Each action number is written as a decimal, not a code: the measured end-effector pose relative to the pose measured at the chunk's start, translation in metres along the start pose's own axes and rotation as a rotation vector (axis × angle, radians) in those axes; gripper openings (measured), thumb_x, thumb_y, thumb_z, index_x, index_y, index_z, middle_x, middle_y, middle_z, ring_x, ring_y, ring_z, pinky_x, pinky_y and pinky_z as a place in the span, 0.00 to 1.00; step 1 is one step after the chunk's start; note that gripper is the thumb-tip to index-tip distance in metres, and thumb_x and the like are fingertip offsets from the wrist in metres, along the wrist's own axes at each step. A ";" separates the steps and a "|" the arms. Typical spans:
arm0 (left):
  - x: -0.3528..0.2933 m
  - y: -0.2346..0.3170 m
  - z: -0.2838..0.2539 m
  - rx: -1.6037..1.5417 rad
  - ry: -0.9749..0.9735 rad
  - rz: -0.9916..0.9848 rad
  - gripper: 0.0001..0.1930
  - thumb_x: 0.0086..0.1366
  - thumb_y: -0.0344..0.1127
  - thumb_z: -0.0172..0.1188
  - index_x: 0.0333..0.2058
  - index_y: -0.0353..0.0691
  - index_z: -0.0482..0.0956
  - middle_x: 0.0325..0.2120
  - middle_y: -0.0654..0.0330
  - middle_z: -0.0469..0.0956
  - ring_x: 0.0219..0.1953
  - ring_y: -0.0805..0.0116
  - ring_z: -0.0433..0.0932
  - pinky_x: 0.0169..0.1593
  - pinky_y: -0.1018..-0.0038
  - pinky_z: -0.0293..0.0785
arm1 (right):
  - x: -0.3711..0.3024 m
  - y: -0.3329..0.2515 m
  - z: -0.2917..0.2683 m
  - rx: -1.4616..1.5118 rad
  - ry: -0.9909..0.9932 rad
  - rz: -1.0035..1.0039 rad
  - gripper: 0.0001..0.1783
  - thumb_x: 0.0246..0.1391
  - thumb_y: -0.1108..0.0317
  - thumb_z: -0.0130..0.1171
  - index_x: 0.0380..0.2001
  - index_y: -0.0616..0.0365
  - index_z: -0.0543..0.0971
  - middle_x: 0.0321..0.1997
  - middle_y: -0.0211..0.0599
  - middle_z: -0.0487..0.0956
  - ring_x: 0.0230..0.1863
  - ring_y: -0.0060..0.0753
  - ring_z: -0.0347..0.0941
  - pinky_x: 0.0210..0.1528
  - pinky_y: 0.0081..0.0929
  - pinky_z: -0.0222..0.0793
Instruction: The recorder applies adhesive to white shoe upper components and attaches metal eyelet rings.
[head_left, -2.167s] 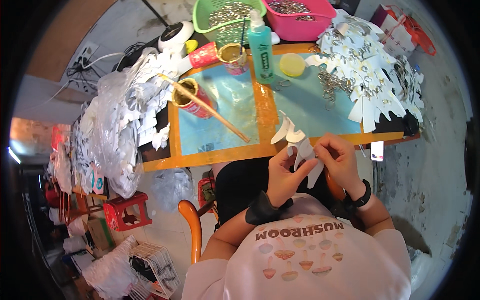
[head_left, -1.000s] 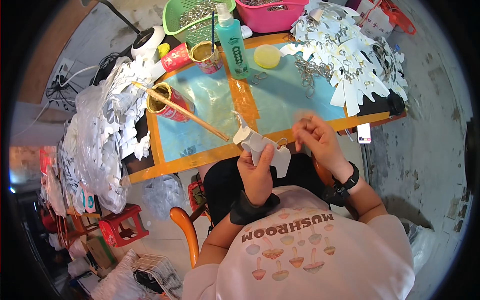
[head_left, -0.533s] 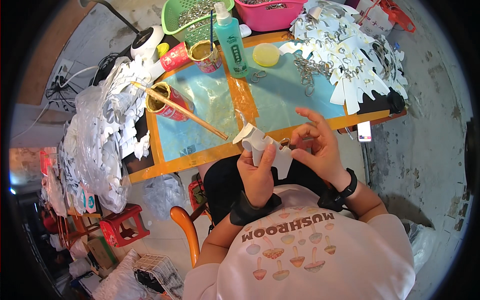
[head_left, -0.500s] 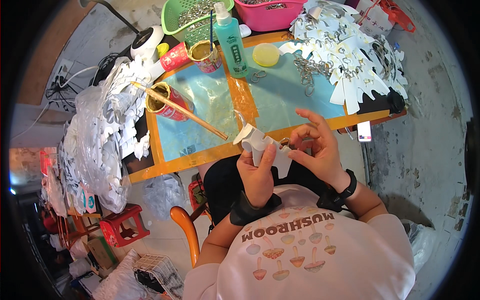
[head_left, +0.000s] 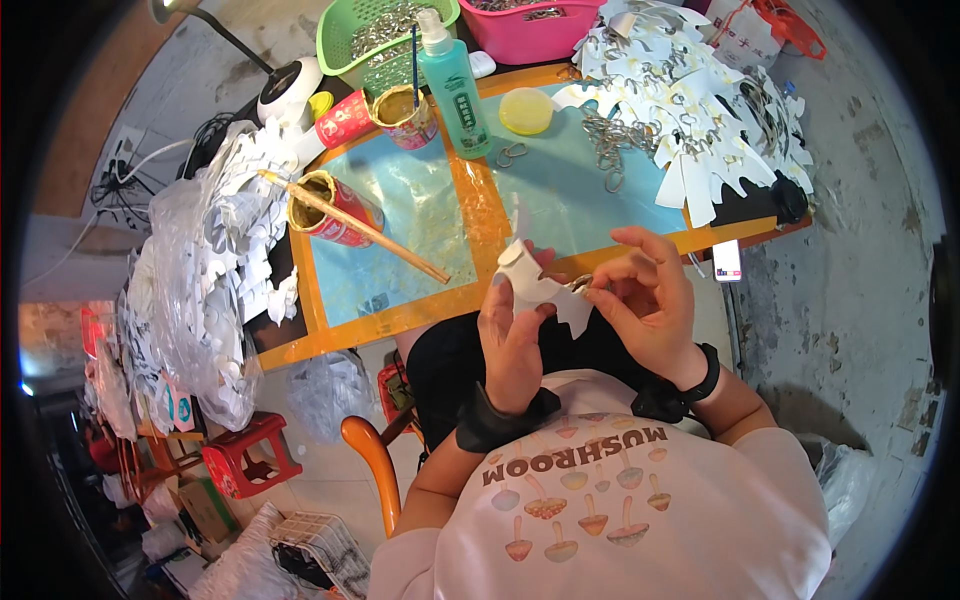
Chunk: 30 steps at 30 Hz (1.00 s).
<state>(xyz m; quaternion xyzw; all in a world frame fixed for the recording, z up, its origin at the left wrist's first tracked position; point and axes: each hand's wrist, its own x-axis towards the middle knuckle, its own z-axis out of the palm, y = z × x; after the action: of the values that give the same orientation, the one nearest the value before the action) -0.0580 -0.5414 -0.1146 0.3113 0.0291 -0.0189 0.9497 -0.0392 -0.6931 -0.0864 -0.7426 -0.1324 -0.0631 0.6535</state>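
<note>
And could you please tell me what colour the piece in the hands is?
The held piece is white; it shows best in the head view.

A white, curved-edged cut-out (head_left: 538,288) lies tilted in the left hand (head_left: 512,345); a metal ring (head_left: 581,283) adjoins it at the right hand (head_left: 650,305).

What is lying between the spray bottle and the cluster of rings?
The head view shows a round yellow container and some loose metal rings.
</note>
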 end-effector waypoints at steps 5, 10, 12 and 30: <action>0.007 0.002 0.003 0.065 0.020 0.007 0.25 0.54 0.24 0.61 0.50 0.39 0.62 0.38 0.57 0.72 0.42 0.71 0.71 0.48 0.74 0.65 | 0.001 0.000 -0.001 -0.044 -0.071 -0.134 0.31 0.46 0.83 0.59 0.54 0.60 0.62 0.29 0.33 0.77 0.28 0.20 0.74 0.31 0.16 0.71; 0.006 -0.004 0.002 0.125 -0.012 0.076 0.22 0.60 0.24 0.55 0.52 0.39 0.61 0.38 0.57 0.71 0.41 0.70 0.70 0.47 0.73 0.66 | 0.001 0.002 -0.002 -0.088 -0.093 -0.191 0.32 0.46 0.85 0.57 0.56 0.61 0.62 0.30 0.35 0.74 0.26 0.21 0.72 0.29 0.17 0.70; 0.007 -0.006 0.004 0.161 0.006 0.097 0.21 0.62 0.24 0.53 0.53 0.38 0.60 0.39 0.57 0.71 0.41 0.71 0.70 0.47 0.74 0.66 | 0.001 0.002 -0.001 -0.091 -0.098 -0.201 0.32 0.45 0.85 0.56 0.56 0.61 0.62 0.29 0.34 0.73 0.25 0.21 0.70 0.28 0.17 0.69; 0.010 -0.019 -0.013 0.850 -0.383 0.509 0.19 0.60 0.37 0.48 0.47 0.35 0.76 0.56 0.47 0.61 0.56 0.55 0.61 0.59 0.61 0.55 | 0.017 0.018 -0.012 -0.010 0.036 -0.017 0.26 0.50 0.83 0.54 0.53 0.56 0.65 0.33 0.31 0.75 0.34 0.19 0.73 0.39 0.16 0.71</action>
<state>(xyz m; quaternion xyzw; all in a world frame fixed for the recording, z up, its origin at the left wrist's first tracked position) -0.0499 -0.5491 -0.1370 0.6569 -0.2317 0.1457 0.7025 -0.0165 -0.7045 -0.0973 -0.7436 -0.1266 -0.0827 0.6513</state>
